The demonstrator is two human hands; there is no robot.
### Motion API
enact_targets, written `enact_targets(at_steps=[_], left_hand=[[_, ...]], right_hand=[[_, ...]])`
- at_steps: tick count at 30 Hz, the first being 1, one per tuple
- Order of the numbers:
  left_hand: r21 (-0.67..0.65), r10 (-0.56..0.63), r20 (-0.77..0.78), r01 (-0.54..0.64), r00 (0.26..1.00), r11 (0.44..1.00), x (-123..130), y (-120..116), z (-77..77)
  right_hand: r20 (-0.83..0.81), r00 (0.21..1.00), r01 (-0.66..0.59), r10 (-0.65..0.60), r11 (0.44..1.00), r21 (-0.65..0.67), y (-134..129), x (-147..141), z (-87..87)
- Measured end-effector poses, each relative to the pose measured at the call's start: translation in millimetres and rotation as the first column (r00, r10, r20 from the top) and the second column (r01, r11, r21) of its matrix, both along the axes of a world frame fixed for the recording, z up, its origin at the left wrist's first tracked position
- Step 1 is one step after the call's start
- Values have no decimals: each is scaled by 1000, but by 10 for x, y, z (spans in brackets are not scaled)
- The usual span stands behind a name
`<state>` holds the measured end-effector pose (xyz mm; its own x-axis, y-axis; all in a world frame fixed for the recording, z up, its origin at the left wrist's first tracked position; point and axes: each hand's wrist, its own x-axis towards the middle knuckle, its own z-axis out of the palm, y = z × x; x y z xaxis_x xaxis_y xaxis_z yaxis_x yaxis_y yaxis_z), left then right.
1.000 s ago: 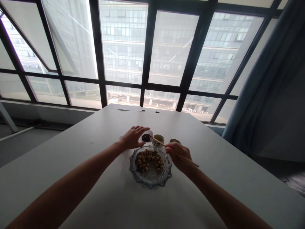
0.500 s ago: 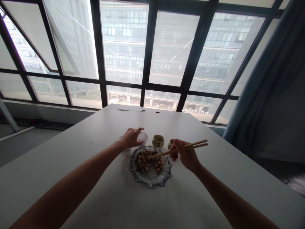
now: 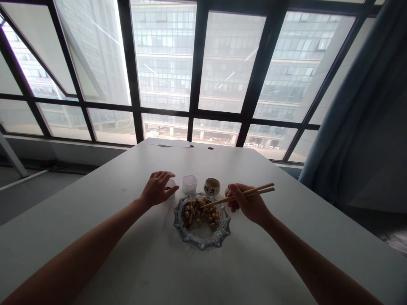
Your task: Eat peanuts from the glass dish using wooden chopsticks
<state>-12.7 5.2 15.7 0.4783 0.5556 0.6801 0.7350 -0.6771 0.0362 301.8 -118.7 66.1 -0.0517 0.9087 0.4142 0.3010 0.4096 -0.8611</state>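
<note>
My left hand [image 3: 159, 187] has its fingers and thumb apart around a small translucent cup [image 3: 171, 184] with something dark in it. Whether it touches that cup I cannot tell. In my right hand [image 3: 248, 202] are wooden chopsticks [image 3: 259, 188], pinched by the fingers. Their tips reach into the brown nuts [image 3: 191, 210], which look like pistachios, in a scalloped glass dish [image 3: 201, 244]. Just behind the dish stand a pinkish translucent cup [image 3: 190, 185] and a round cream cup with dark characters [image 3: 211, 187]. Another cream cup [image 3: 227, 190] is mostly hidden behind my right fingers.
The white table [image 3: 121, 237] extends toward large windows. White paper [image 3: 168, 143] lies at its far left edge, near dark round holes in the tabletop. A blue curtain [image 3: 343, 101] hangs on the right.
My left hand has moved left, from the pinkish cup to the cup on its left. The chopstick tips have stayed among the nuts, with only a slight shift.
</note>
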Motion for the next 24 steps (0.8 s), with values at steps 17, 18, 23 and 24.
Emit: enact_targets(at_steps=[17,18,23,24], left_hand=[[-73,85,135,-76,987,994,-43,-89,-266],[-80,89,132,-79,987,994,-43,-95,-261],[-111,97,132,-83,986,990,-45,-108,-243],[-115,98,134,-83,986,990,-44,-108,-243]], right_hand=[[271,907,-308,323,946,-97,-212,-249,-1],[292,908,-292,301,954,-73,-203,-253,1],[327,930,-178,167,984,5,-158,-217,26],[323,935,-157,144,987,17,-153,-199,36]])
